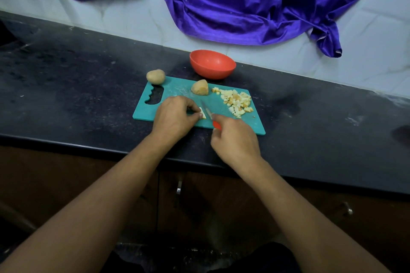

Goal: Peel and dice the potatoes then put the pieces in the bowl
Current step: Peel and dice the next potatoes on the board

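Dicing looks roughly half done. On the teal cutting board point(250, 125), the left hand point(175, 117) pinches a potato strip point(203, 115) in its fingers, and the right hand point(235, 137) grips the red-handled knife point(208, 112) against it. A diced pile point(238, 101) lies nearby. A potato chunk point(200, 87) and a whole potato point(155, 76) remain uncut, and the red bowl point(213, 72) looks empty.

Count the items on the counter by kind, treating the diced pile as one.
bowl: 1
cutting board: 1
knife: 1
undiced potatoes: 2 (whole potato, part-cut potato)
diced pile: 1
potato strip held by the left hand: 1
Total: 7
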`<state>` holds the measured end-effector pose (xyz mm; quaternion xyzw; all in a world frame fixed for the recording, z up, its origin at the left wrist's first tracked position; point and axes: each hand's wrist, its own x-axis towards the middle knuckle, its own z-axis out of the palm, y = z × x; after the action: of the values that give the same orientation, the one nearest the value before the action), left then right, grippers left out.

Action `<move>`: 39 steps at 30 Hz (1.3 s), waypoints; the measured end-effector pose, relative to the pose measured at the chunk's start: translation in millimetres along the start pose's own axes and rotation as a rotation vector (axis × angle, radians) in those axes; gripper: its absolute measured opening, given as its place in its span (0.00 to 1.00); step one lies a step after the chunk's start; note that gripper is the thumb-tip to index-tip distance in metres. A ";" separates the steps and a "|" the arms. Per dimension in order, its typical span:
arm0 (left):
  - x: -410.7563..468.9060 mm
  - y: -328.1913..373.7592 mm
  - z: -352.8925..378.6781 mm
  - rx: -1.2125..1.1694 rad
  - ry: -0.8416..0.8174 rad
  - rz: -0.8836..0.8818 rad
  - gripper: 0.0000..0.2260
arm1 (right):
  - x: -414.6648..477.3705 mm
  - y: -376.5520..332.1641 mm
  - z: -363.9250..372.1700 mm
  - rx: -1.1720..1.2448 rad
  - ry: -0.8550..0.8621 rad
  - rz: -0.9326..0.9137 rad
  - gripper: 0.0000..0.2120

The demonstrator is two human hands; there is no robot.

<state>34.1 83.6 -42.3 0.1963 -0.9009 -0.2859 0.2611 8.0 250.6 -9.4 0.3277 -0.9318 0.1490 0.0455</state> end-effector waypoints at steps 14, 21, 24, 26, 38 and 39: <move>0.2 -2.4 -0.7 -0.033 -0.006 0.001 0.03 | -1.3 -12.2 0.4 0.008 0.029 -0.050 0.24; 1.2 -4.3 1.1 -0.041 -0.002 0.007 0.03 | -1.3 -13.8 4.8 -0.053 0.012 -0.076 0.26; 1.2 -3.8 1.3 -0.038 -0.006 0.013 0.03 | -1.7 -12.9 3.0 -0.106 -0.026 -0.090 0.27; 0.8 -3.2 0.9 -0.038 -0.004 0.010 0.03 | -3.8 -12.5 2.4 -0.136 -0.045 -0.101 0.27; -1.1 -2.5 -3.4 -0.156 0.001 -0.059 0.07 | -1.3 -1.9 -4.8 0.144 0.016 0.030 0.24; -1.3 -2.4 -3.5 -0.180 0.007 -0.066 0.08 | -2.2 -3.8 -4.1 0.131 0.017 0.020 0.24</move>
<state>37.6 81.0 -41.8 0.2026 -0.8637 -0.3733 0.2714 12.0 250.4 -4.9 0.3195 -0.9228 0.2130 0.0303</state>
